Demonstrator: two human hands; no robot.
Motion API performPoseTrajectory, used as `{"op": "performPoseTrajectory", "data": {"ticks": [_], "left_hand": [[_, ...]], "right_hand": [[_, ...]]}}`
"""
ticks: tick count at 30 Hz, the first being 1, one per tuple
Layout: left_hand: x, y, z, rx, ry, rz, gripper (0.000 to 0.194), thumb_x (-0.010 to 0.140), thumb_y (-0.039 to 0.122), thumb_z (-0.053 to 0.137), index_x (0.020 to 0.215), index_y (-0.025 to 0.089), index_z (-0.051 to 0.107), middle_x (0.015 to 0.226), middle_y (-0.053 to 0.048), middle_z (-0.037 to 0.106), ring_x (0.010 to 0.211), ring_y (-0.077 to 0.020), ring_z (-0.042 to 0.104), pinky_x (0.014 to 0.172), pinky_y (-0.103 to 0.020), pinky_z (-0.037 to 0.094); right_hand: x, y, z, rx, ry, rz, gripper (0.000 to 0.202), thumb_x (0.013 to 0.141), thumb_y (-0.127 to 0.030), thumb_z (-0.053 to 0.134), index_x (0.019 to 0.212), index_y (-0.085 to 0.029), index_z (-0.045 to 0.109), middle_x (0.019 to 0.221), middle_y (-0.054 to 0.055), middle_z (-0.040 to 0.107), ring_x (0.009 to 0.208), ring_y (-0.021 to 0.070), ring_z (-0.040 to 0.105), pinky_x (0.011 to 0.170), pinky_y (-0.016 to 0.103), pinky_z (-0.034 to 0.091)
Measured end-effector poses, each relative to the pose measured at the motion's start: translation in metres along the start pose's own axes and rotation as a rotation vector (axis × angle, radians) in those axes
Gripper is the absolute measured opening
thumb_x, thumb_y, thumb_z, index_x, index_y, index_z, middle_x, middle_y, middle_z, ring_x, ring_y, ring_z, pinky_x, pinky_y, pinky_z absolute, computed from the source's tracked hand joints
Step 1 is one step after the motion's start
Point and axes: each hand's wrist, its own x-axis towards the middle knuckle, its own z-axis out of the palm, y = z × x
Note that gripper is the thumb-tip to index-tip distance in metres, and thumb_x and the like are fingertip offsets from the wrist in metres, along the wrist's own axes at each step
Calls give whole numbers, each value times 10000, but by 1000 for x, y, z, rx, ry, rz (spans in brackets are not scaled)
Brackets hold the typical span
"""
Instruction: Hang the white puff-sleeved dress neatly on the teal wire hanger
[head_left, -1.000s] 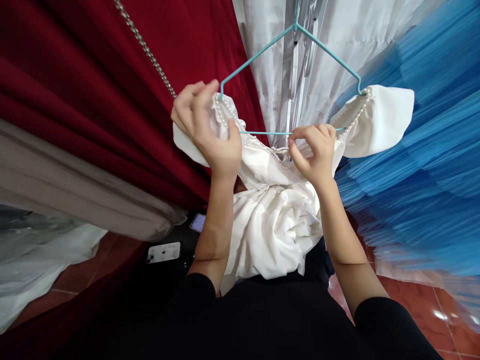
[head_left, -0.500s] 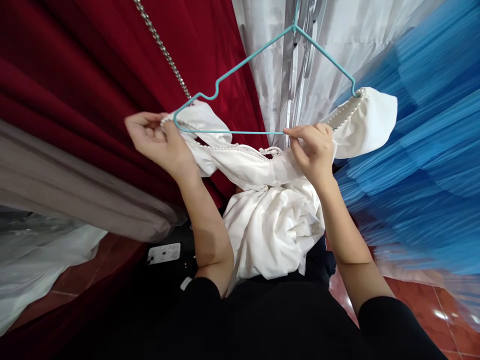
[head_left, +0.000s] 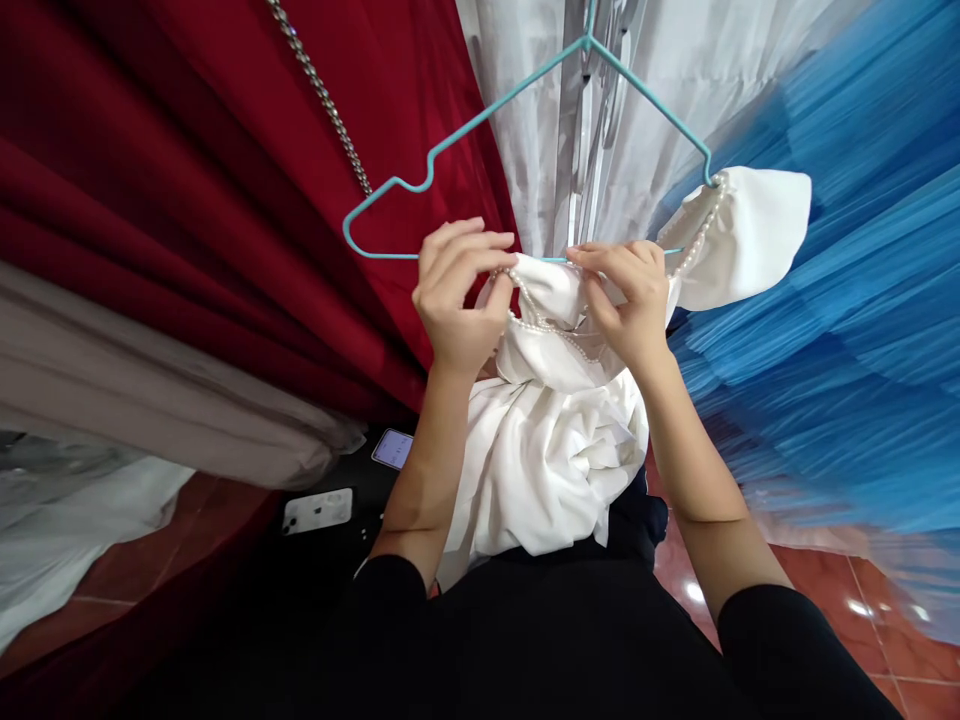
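Note:
A white dress with pearl-bead trim is bunched in front of my body. Its right-hand strap or sleeve hangs from the right shoulder notch of a thin light-blue clothes hanger. My left hand pinches the dress's pearl-edged cloth between thumb and fingers, below the hanger's lower bar and left of its middle. With thumb and forefinger, my right hand grips the lower bar of the hanger near its middle, close against the dress fabric. The hanger's left shoulder carries no cloth.
Dark red fabric and a silver beaded chain hang at left, with grey-beige cloth below. Blue tulle fills the right side. Two phones, one white and one with a lit screen, lie on a black surface.
My left hand has moved right, carrying the left pearl-trimmed part of the dress off the hanger's left end toward the middle. My right hand stays on the bar. The lit phone has come into view.

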Motion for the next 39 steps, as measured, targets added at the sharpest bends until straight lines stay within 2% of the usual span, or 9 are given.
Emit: {"op": "performPoseTrajectory", "data": {"ticks": [4, 7, 13, 17, 20, 25, 29, 35, 39], "left_hand": [[0, -9, 0, -72, -47, -93, 254, 917, 69, 646, 1056, 244, 766, 1030, -10, 817, 992, -228, 759, 956, -397, 599], [0, -5, 3, -64, -50, -86, 241, 915, 64, 644, 1027, 237, 769, 993, -2, 809, 967, -224, 746, 988, -400, 572], [1, -4, 12, 8, -163, -127, 296, 924, 52, 637, 1094, 245, 783, 1125, -10, 813, 1093, -248, 732, 1105, -462, 534], [-2, -8, 16, 38, -172, -147, 311, 896, 39, 648, 1062, 262, 788, 1118, -15, 796, 1093, -261, 714, 1135, -491, 523], [-2, -9, 15, 58, -161, -167, 316, 872, 47, 673, 1059, 274, 786, 1067, -31, 753, 1085, -288, 693, 1159, -544, 507], [3, -16, 5, 62, -132, -207, 201, 893, 110, 720, 990, 275, 784, 1001, -50, 678, 1115, -317, 671, 1193, -594, 469], [10, -24, 0, 43, -137, -197, 130, 891, 146, 768, 930, 269, 784, 935, -44, 627, 1052, -306, 670, 1195, -607, 459], [16, -31, 1, 22, -174, -211, 59, 928, 212, 776, 895, 258, 760, 914, -42, 627, 1054, -303, 676, 1186, -590, 470], [12, -28, 2, 8, -200, -220, 70, 937, 193, 758, 919, 260, 762, 928, -39, 646, 1073, -300, 689, 1178, -574, 486]], "right_hand": [[-2, 0, -8, -26, -47, -17, 285, 1066, -261, 546, 1265, -299, 747, 1292, 15, 820, 1116, 265, 739, 1146, 570, 505], [5, 3, -23, -25, -37, -63, 265, 1082, -330, 553, 1267, -310, 741, 1295, 23, 814, 1193, 282, 748, 1134, 576, 530], [35, 66, -59, -160, 565, -161, 302, 982, -386, 763, 1256, -259, 758, 1266, 145, 764, 1259, 321, 700, 1114, 556, 544], [46, 105, -61, -147, 442, -107, 294, 968, -302, 778, 1249, -244, 715, 1193, 153, 764, 1198, 295, 683, 1095, 509, 530], [50, 99, -58, -166, 450, -6, 298, 912, -125, 757, 1181, -248, 725, 1145, 127, 777, 1099, 256, 700, 1017, 435, 563], [60, 81, -68, -183, 492, 195, 203, 806, 10, 745, 855, -186, 763, 771, 63, 761, 685, 168, 661, 670, 343, 511], [67, 93, -80, -67, 611, 291, 255, 752, 95, 692, 734, -155, 741, 683, 62, 756, 592, 131, 658, 563, 307, 442], [49, 119, -93, -65, 607, 640, 352, 730, 58, 759, 632, -242, 603, 589, 25, 711, 529, 118, 684, 499, 285, 403], [14, 108, -107, -183, 354, 602, 286, 673, 17, 799, 619, -235, 676, 614, 48, 733, 552, 167, 689, 522, 330, 457]]}}
